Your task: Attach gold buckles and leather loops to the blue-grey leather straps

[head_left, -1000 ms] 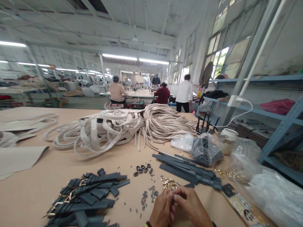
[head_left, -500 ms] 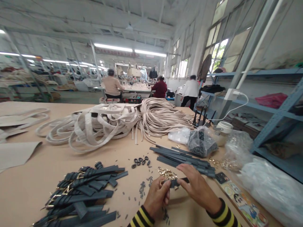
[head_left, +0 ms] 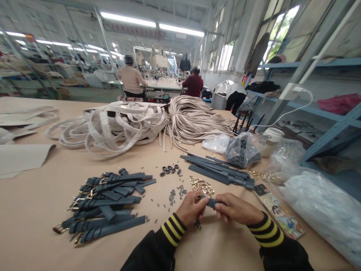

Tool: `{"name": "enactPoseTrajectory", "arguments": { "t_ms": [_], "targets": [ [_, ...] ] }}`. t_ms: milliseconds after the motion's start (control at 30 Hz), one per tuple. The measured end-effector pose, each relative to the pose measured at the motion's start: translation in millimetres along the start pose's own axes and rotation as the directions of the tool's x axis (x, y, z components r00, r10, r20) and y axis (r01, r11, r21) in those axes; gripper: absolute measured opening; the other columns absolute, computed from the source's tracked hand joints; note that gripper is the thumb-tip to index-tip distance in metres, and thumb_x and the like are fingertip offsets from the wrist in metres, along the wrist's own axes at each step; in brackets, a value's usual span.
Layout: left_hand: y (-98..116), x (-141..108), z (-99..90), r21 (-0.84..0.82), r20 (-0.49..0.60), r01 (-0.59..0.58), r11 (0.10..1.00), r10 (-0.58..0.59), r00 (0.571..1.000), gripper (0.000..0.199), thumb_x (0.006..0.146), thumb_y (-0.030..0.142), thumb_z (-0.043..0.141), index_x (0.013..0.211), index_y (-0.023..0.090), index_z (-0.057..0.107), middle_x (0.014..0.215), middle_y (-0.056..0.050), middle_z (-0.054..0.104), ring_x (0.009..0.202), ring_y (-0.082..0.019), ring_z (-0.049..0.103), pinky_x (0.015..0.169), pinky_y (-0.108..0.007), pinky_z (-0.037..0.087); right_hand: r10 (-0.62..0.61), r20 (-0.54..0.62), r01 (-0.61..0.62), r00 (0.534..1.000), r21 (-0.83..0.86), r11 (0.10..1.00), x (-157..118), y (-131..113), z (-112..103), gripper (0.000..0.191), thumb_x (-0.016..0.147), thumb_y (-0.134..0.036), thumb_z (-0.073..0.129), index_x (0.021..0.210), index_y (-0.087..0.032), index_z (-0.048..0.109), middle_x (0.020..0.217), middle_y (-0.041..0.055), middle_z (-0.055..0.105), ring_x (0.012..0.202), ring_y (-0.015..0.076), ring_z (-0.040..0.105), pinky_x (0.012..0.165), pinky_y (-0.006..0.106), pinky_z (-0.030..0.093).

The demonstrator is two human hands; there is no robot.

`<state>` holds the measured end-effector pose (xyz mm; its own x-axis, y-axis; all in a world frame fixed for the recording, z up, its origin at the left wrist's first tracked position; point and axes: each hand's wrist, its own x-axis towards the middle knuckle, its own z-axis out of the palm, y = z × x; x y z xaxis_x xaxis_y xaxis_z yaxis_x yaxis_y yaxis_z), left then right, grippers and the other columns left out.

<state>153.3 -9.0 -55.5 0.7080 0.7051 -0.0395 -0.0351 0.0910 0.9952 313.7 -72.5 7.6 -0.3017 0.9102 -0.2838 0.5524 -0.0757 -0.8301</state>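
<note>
Between my hands is a short dark strap (head_left: 211, 202) with a gold buckle at its left end. My left hand (head_left: 192, 207) pinches the buckle end, and my right hand (head_left: 235, 207) is closed on the other end. Just beyond them lies a heap of gold buckles (head_left: 201, 185). Small dark pieces (head_left: 172, 196) are scattered to the left of the hands, with several black loops (head_left: 170, 169) behind. Finished-looking dark straps with buckles (head_left: 109, 201) form a pile at the left. Long flat dark strips (head_left: 220, 170) lie behind the buckles.
Beige straps (head_left: 124, 126) and a bundle of beige cords (head_left: 191, 120) cover the table's far side. At the right are plastic bags (head_left: 324, 210), a white jar (head_left: 273, 135) and a cartoon-printed box (head_left: 279, 210). People (head_left: 131, 79) work in the background beyond the table.
The right hand's raised, spread fingers have come down and closed on the strap. The camera view has tilted downward. A person in white in the background has bent over.
</note>
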Motion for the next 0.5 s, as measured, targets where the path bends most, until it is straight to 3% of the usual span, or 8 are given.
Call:
{"name": "enactPoseTrajectory", "arguments": {
  "t_ms": [167,500],
  "targets": [
    [0,1,4.8,-0.02,-0.113,-0.002,1.0,0.0,0.994,0.029,0.078,0.044,0.047,0.071,0.016,0.045,0.038,0.009,0.041,0.026,-0.004,0.033,0.027,-0.015,0.025,-0.118,-0.045,0.114,0.992,-0.077,0.99,5,-1,2,0.019,0.084,-0.025,0.038,0.075,-0.015,0.053,0.055,-0.0021,0.053,0.051,0.0103,0.048,0.052,0.02,0.038],
    [-2,2,9.6,0.022,-0.297,-0.013,1.0,0.019,0.955,0.028,0.077,0.044,0.047,0.07,0.017,0.044,0.042,0.006,0.048,0.028,-0.006,0.039,0.029,-0.015,0.026,-0.093,-0.081,0.101,0.992,0.111,0.989,17,9,14,0.028,0.085,-0.036,0.039,0.075,-0.014,0.053,0.051,-0.0052,0.044,0.043,0.0068,0.038,0.043,0.017,0.03]
  ]
}}
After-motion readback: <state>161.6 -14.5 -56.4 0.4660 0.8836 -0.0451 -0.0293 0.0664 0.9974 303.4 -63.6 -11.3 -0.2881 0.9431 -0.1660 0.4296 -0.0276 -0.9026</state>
